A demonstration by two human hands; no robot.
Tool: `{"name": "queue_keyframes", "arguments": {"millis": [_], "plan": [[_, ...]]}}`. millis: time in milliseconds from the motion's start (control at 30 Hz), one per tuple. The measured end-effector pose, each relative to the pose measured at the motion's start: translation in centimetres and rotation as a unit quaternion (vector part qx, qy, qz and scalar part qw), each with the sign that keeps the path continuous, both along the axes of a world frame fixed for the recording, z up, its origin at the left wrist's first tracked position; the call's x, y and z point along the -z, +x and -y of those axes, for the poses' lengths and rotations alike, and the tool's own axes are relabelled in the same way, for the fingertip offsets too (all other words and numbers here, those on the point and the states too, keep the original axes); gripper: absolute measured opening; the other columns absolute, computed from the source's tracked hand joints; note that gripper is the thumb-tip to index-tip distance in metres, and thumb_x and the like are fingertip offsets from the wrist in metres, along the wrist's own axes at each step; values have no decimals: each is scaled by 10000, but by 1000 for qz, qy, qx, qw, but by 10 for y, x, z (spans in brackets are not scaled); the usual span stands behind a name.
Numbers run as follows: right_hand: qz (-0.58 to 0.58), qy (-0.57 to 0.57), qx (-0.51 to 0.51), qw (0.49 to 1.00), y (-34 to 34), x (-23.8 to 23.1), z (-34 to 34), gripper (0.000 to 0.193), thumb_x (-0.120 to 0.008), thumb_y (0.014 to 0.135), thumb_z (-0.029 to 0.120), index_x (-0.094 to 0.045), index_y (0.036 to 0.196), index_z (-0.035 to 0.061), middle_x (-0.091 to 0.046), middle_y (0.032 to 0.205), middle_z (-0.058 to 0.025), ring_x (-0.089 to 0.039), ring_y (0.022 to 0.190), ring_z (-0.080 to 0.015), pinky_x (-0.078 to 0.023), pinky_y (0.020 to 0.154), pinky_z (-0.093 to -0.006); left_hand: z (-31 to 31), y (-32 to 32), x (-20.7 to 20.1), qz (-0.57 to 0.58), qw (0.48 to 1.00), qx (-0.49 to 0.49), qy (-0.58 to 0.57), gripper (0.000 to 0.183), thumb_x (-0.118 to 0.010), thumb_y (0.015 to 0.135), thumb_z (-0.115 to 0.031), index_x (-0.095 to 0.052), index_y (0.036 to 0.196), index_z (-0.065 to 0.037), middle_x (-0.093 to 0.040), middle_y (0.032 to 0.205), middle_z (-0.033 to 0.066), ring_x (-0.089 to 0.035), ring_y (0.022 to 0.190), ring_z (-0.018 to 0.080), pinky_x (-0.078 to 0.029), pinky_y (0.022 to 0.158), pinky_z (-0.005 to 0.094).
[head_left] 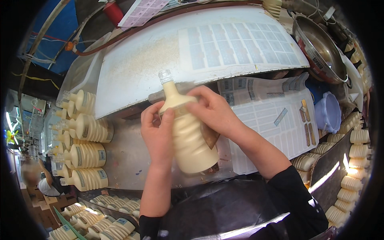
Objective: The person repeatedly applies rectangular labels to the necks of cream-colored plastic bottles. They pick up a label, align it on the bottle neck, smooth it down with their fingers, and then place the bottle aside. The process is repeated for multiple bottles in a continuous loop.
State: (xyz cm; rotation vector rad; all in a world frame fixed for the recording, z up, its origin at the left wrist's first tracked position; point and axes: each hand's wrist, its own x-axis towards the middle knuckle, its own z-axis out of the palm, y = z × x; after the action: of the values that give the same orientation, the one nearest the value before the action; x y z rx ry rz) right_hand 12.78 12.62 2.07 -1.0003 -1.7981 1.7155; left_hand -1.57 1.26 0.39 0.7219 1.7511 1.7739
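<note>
A cream bottle [193, 150] with a ribbed body and a clear threaded neck leans away from me, its mouth pointing up and slightly left. My left hand [155, 130] is closed on its left shoulder, thumb pressed to the front. On the right shoulder rests my right hand [215, 110], with bent fingers behind and the thumb on the front. A narrow band, perhaps a label, shows between the thumbs; the fingers partly cover it. Beneath my right wrist a flat brown piece [211, 137] lies against the bottle; its kind is unclear.
Several labelled bottles [89, 155] lie stacked on the left. Label sheets [256, 120] spread to the right, near a lilac bucket [328, 112] and a large metal pan [320, 46]. A white board [140, 60] stands ahead. Crates of bottles [116, 204] flank me; a person [47, 182] is far left.
</note>
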Motion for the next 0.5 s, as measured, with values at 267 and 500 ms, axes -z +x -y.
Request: {"name": "queue_keyframes", "arguments": {"millis": [267,500], "plan": [[-4,-1,-4,1000,-1,2,0,336,-702,956,260,-646,1210,48,-584,783,20,-523,723,-51,-441,647,-237,0,-1,1,-3,1000,-4,-1,319,-757,944,-147,-669,1208,10,-545,1200,31,-516,974,99,-486,880,272],[-123,-81,-30,989,1,17,-10,275,-607,1036,212,-612,1242,30,-673,1010,-26,-612,919,-78,-506,831,-242,-1,-1,2,-5,1000,-5,-1,320,-755,942,-145,-665,1207,10,-543,1203,33,-520,979,101,-486,889,274]]}}
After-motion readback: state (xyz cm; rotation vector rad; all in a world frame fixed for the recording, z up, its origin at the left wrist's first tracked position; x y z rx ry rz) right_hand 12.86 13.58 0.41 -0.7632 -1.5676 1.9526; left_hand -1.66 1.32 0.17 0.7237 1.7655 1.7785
